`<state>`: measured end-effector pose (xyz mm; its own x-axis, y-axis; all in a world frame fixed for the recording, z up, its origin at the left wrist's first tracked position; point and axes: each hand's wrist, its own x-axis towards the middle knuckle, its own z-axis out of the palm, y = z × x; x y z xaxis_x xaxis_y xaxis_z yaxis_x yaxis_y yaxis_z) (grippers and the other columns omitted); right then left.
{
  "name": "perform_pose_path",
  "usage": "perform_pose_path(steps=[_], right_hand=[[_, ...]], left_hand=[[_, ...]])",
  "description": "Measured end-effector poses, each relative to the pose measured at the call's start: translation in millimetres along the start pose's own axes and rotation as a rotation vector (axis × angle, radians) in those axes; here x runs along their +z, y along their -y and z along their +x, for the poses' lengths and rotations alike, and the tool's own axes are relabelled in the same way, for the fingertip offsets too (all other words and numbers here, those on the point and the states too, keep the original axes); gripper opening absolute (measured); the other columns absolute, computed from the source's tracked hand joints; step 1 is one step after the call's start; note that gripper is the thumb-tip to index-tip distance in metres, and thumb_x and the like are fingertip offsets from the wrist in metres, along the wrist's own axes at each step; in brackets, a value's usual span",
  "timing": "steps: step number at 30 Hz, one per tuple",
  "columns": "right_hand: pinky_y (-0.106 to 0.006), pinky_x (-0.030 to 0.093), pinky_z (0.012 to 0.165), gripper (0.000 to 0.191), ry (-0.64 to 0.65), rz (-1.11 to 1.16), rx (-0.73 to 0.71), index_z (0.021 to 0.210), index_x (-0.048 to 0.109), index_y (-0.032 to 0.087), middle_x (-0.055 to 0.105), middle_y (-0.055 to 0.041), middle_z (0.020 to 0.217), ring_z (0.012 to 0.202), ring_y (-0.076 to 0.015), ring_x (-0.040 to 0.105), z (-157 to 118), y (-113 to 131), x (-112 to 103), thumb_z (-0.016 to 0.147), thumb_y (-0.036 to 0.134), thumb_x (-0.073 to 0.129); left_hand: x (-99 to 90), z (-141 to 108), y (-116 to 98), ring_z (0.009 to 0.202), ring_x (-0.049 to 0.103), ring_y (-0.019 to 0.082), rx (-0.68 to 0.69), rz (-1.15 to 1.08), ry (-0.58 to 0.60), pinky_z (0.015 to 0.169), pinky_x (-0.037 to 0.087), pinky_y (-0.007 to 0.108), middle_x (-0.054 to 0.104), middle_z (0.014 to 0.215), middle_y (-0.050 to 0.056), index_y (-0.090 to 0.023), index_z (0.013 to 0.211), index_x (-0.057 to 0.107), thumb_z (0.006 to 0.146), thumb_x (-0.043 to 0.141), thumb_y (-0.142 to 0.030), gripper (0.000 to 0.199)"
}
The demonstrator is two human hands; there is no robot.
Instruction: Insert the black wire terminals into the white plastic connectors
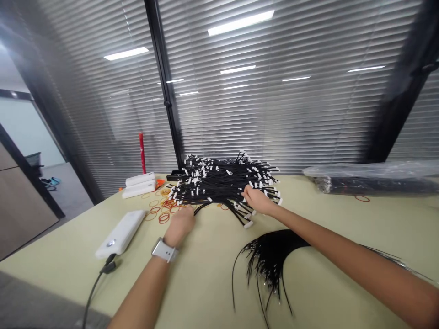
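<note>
A big heap of black cables with white connectors [219,180] lies on the table against the blinds. My left hand [182,224], with a watch on its wrist, is closed at the heap's front left corner around black cables [200,208] that curve back toward the heap. At the right side of the heap, my right hand [256,200] has its fingers pinched together among the cable ends. A white connector shows right at its fingertips, though the fingers partly hide the grip. Below my right forearm lies a bundle of thin black wires [270,258] with bare-looking tips.
Loose rubber bands [164,217] are scattered left of the heap. A white power bank [121,233] with a black cord lies at the left, and two white boxes [139,184] sit behind it beside a red stick [141,153]. A plastic-wrapped bundle [370,178] rests at the back right.
</note>
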<state>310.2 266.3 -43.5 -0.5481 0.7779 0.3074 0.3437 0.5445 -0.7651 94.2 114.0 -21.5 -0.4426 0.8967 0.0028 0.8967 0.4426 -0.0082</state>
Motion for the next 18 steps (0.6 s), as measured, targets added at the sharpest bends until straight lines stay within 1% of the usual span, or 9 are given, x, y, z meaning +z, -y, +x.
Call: perform_pose_path(steps=[4, 8, 10, 11, 13, 14, 15, 16, 18], right_hand=[[-0.036, 0.050, 0.074, 0.030, -0.114, 0.134, -0.012, 0.112, 0.053, 0.015, 0.058, -0.0069, 0.106, 0.087, -0.0157, 0.059, -1, 10, -11, 0.088, 0.033, 0.050], [-0.033, 0.051, 0.070, 0.030, -0.253, 0.287, -0.071, 0.109, 0.053, 0.013, 0.060, -0.0053, 0.098, 0.079, -0.0137, 0.059, -9, 19, -36, 0.089, 0.035, 0.048], [-0.032, 0.051, 0.068, 0.029, -0.298, 0.346, -0.104, 0.106, 0.054, 0.013, 0.060, -0.0038, 0.091, 0.074, -0.0122, 0.059, -21, 21, -50, 0.089, 0.036, 0.047], [-0.031, 0.051, 0.067, 0.028, -0.312, 0.369, -0.120, 0.103, 0.055, 0.013, 0.060, -0.0026, 0.086, 0.071, -0.0117, 0.059, -29, 21, -57, 0.089, 0.036, 0.047], [-0.031, 0.051, 0.066, 0.028, -0.328, 0.400, -0.149, 0.095, 0.053, 0.014, 0.060, 0.0000, 0.076, 0.067, -0.0115, 0.060, -48, 20, -70, 0.088, 0.040, 0.048], [-0.031, 0.052, 0.066, 0.028, -0.333, 0.409, -0.160, 0.091, 0.051, 0.015, 0.059, 0.0011, 0.073, 0.066, -0.0117, 0.061, -59, 20, -76, 0.087, 0.043, 0.048], [-0.032, 0.052, 0.067, 0.029, -0.337, 0.413, -0.167, 0.087, 0.047, 0.017, 0.059, 0.0018, 0.070, 0.065, -0.0121, 0.062, -70, 19, -81, 0.085, 0.046, 0.049], [-0.032, 0.052, 0.067, 0.031, -0.342, 0.412, -0.171, 0.084, 0.044, 0.019, 0.060, 0.0020, 0.070, 0.065, -0.0123, 0.063, -81, 17, -87, 0.084, 0.049, 0.050], [-0.032, 0.053, 0.069, 0.032, -0.353, 0.393, -0.169, 0.083, 0.040, 0.021, 0.061, 0.0015, 0.073, 0.066, -0.0123, 0.064, -102, 14, -98, 0.084, 0.052, 0.048]], left_hand=[[7.6, 7, 4, 0.093, 0.059, 0.020, -0.046, -0.023, -0.108, 0.078, 0.051, 0.040, 0.057, 0.111, 0.009, -0.013, 0.114, 0.052, 0.088, 0.052, -0.028, 0.030], [14.6, 15, 9, 0.094, 0.059, 0.020, -0.060, -0.073, -0.227, 0.079, 0.050, 0.041, 0.057, 0.111, 0.009, -0.014, 0.113, 0.053, 0.088, 0.051, -0.029, 0.029], [16.0, 17, 7, 0.100, 0.057, 0.023, -0.026, -0.111, -0.302, 0.083, 0.048, 0.042, 0.054, 0.116, 0.012, -0.012, 0.119, 0.048, 0.087, 0.052, -0.033, 0.038], [16.3, 18, 5, 0.106, 0.054, 0.026, 0.007, -0.135, -0.343, 0.086, 0.046, 0.043, 0.051, 0.120, 0.015, -0.010, 0.124, 0.043, 0.085, 0.054, -0.037, 0.049], [16.4, 19, -4, 0.117, 0.047, 0.029, 0.104, -0.190, -0.413, 0.093, 0.042, 0.041, 0.043, 0.129, 0.022, -0.004, 0.134, 0.026, 0.080, 0.056, -0.046, 0.075], [16.7, 18, -10, 0.119, 0.044, 0.030, 0.165, -0.221, -0.437, 0.095, 0.041, 0.040, 0.040, 0.131, 0.023, -0.003, 0.137, 0.019, 0.078, 0.056, -0.049, 0.083], [17.2, 18, -16, 0.119, 0.045, 0.029, 0.231, -0.252, -0.453, 0.095, 0.041, 0.039, 0.040, 0.132, 0.022, -0.005, 0.138, 0.017, 0.078, 0.054, -0.051, 0.084], [18.2, 17, -23, 0.118, 0.046, 0.027, 0.311, -0.280, -0.455, 0.097, 0.040, 0.037, 0.042, 0.131, 0.018, -0.009, 0.137, 0.021, 0.078, 0.053, -0.051, 0.079], [21.6, 17, -35, 0.115, 0.049, 0.024, 0.476, -0.332, -0.449, 0.098, 0.039, 0.034, 0.049, 0.126, 0.012, -0.016, 0.127, 0.037, 0.079, 0.050, -0.048, 0.059]])
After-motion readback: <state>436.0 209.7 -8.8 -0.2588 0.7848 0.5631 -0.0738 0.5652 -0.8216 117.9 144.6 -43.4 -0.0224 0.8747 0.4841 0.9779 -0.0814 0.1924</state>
